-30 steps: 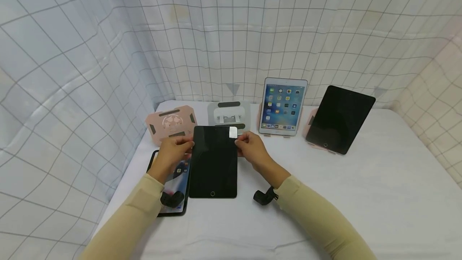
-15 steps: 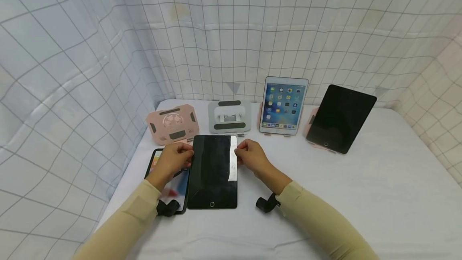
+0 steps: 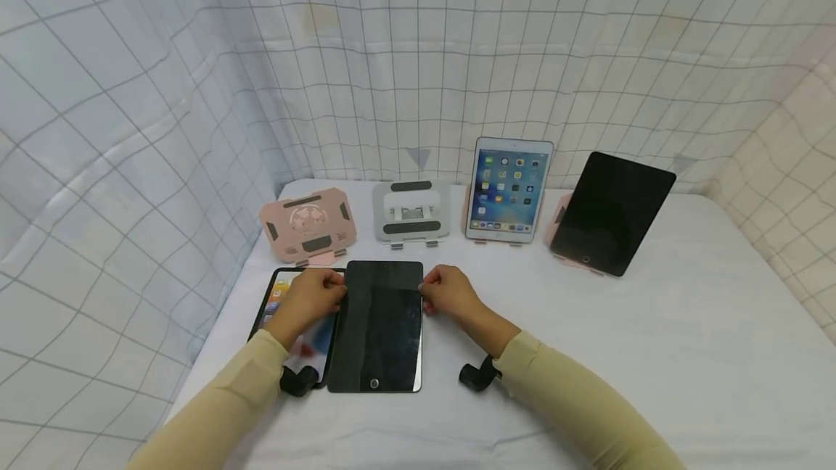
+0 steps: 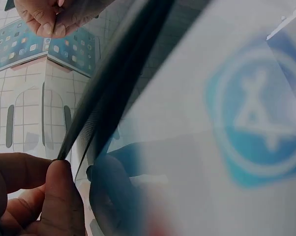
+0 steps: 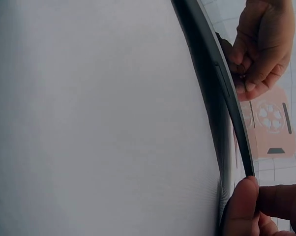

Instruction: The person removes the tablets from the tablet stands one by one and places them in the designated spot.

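A black tablet (image 3: pixel 382 332) with a dark screen and a round home button lies between my two hands in the head view. My left hand (image 3: pixel 312 303) pinches its left edge near the top, thumb against forefinger, as the left wrist view shows up close. On the opposite edge my right hand (image 3: pixel 453 296) pinches the tablet the same way; its thumb and fingers (image 5: pixel 244 201) show at the thin side. Under my left hand lies another tablet (image 3: pixel 321 343) with a lit screen and a black frame, partly hidden by that hand and wrist.
Along the back stand a pink tablet stand (image 3: pixel 310 227) and a grey tablet stand (image 3: pixel 411 227). Right of them, a white tablet (image 3: pixel 509 187) with lit icons and a dark tablet (image 3: pixel 612 212) lean on pink stands. White gridded curtains (image 3: pixel 418 56) enclose the table (image 3: pixel 653 354).
Both hands have drawn the black tablet down toward the person, away from the grey stand, whose lower edge now shows fully. The pinch on both edges stays the same.
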Available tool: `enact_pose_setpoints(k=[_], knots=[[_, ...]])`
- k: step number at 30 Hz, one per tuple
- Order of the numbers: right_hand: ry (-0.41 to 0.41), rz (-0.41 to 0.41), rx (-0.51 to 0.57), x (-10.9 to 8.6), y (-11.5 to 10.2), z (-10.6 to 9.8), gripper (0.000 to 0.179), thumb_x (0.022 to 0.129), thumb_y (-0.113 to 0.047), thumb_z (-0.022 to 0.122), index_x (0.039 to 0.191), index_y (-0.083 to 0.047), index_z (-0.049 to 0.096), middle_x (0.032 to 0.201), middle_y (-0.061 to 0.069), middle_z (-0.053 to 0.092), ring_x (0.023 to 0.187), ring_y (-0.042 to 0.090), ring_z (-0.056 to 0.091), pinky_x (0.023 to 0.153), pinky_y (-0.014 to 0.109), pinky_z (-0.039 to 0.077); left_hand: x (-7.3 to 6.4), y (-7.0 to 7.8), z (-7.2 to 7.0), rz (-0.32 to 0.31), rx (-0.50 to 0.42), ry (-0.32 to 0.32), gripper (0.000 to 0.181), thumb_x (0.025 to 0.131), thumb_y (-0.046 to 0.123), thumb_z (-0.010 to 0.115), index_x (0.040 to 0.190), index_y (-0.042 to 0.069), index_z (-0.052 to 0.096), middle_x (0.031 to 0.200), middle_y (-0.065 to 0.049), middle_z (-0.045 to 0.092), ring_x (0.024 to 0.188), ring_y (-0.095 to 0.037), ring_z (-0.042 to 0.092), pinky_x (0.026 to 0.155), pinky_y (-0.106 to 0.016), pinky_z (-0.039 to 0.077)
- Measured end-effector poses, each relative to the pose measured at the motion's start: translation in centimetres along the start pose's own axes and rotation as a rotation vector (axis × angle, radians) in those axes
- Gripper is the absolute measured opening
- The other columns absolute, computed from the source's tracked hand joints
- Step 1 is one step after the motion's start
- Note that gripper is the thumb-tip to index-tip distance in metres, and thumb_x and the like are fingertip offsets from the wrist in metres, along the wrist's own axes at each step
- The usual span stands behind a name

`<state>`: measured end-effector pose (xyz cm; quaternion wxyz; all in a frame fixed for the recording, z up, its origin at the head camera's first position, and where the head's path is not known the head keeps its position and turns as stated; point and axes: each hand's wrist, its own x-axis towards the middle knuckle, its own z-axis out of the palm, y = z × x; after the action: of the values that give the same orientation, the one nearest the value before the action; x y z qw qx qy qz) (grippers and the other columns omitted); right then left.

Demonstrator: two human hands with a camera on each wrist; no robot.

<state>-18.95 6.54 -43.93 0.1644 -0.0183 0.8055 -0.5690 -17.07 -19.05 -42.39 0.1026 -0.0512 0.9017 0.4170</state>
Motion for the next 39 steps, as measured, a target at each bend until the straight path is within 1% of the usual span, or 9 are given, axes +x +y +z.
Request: enact_pose_setpoints(k=[6, 10, 17, 20, 23, 27, 29, 33, 39], knots=[[-0.019, -0.006, -0.118, -0.1, -0.1, 0.0, 0.01, 0.095, -0.005, 0.063, 0.087, 0.0, 0.06, 0.065, 0.007, 0.063, 0.052, 0.012, 0.061, 0.053, 0.025, 0.051, -0.2, 0.2, 0.1, 0.04, 0.056, -0.002, 0.017, 0.094, 0.004, 0.059, 0.105, -0.007, 0.066, 0.093, -0.015, 0.068, 0.07, -0.017, 0.066, 0.065, -0.032, 0.058], [-0.022, -0.003, -0.159, 0.1, -0.1, 0.0, 0.011, 0.095, -0.007, 0.064, 0.085, -0.001, 0.061, 0.064, 0.007, 0.063, 0.054, 0.012, 0.062, 0.053, 0.025, 0.051, -0.1, 0.5, 0.1, 0.073, 0.129, 0.01, 0.015, 0.092, 0.004, 0.06, 0.1, -0.006, 0.066, 0.087, -0.014, 0.068, 0.066, -0.017, 0.065, 0.062, -0.032, 0.057], [-0.004, -0.011, -0.21, 0.4, 0.0, 0.0, 0.013, 0.094, -0.006, 0.065, 0.081, -0.003, 0.06, 0.063, 0.005, 0.062, 0.053, 0.011, 0.061, 0.053, 0.025, 0.05, 0.1, 0.9, 0.3, 0.086, 0.23, 0.034, 0.011, 0.091, 0.004, 0.061, 0.096, -0.005, 0.067, 0.082, -0.01, 0.066, 0.064, -0.017, 0.062, 0.062, -0.033, 0.054], [0.003, -0.021, -0.239, 0.4, 0.0, 0.0, 0.014, 0.093, -0.006, 0.065, 0.08, -0.003, 0.061, 0.063, 0.005, 0.061, 0.054, 0.011, 0.061, 0.052, 0.024, 0.049, 0.1, 1.2, 0.4, 0.107, 0.278, 0.037, 0.007, 0.091, 0.003, 0.059, 0.088, -0.002, 0.064, 0.076, -0.009, 0.061, 0.064, -0.02, 0.057, 0.06, -0.035, 0.049], [0.016, -0.026, -0.258, 0.3, 0.0, 0.1, 0.015, 0.093, -0.006, 0.066, 0.08, -0.004, 0.06, 0.062, 0.004, 0.061, 0.055, 0.012, 0.06, 0.052, 0.024, 0.048, 0.1, 1.6, 0.4, 0.116, 0.318, 0.029, 0.016, 0.09, 0.002, 0.056, 0.074, 0.005, 0.054, 0.067, -0.006, 0.051, 0.06, -0.021, 0.048, 0.056, -0.034, 0.04], [0.021, -0.027, -0.266, 0.1, 0.0, 0.3, 0.015, 0.094, -0.006, 0.066, 0.079, -0.004, 0.06, 0.063, 0.004, 0.061, 0.055, 0.011, 0.06, 0.053, 0.024, 0.047, 0.0, 1.8, 0.4, 0.102, 0.324, 0.007, 0.032, 0.089, 0.0, 0.054, 0.064, 0.012, 0.038, 0.058, -0.001, 0.034, 0.053, -0.018, 0.036, 0.052, -0.03, 0.03], [0.015, -0.031, -0.266, 0.0, 0.0, 0.4, 0.015, 0.094, -0.006, 0.066, 0.08, -0.004, 0.06, 0.065, 0.004, 0.06, 0.056, 0.011, 0.06, 0.053, 0.024, 0.047, 0.0, 1.8, 0.4, 0.099, 0.326, 0.007, 0.034, 0.088, -0.001, 0.053, 0.063, 0.013, 0.036, 0.057, 0.0, 0.031, 0.051, -0.017, 0.034, 0.051, -0.03, 0.029], [0.021, -0.041, -0.27, -0.1, 0.0, 0.4, 0.016, 0.094, -0.006, 0.066, 0.079, -0.004, 0.061, 0.065, 0.004, 0.06, 0.055, 0.011, 0.06, 0.052, 0.024, 0.047, 0.0, 1.7, 0.4, 0.114, 0.336, 0.012, 0.031, 0.086, -0.002, 0.054, 0.063, 0.012, 0.038, 0.057, -0.001, 0.033, 0.052, -0.018, 0.036, 0.051, -0.03, 0.03], [0.03, -0.056, -0.298, -0.1, 0.0, 0.3, 0.017, 0.094, -0.007, 0.066, 0.078, -0.005, 0.061, 0.062, 0.003, 0.06, 0.055, 0.011, 0.06, 0.051, 0.023, 0.045, 0.2, 1.7, 0.3, 0.115, 0.348, 0.003, 0.028, 0.088, 0.0, 0.056, 0.065, 0.011, 0.043, 0.061, -0.003, 0.041, 0.055, -0.021, 0.043, 0.053, -0.031, 0.033]])
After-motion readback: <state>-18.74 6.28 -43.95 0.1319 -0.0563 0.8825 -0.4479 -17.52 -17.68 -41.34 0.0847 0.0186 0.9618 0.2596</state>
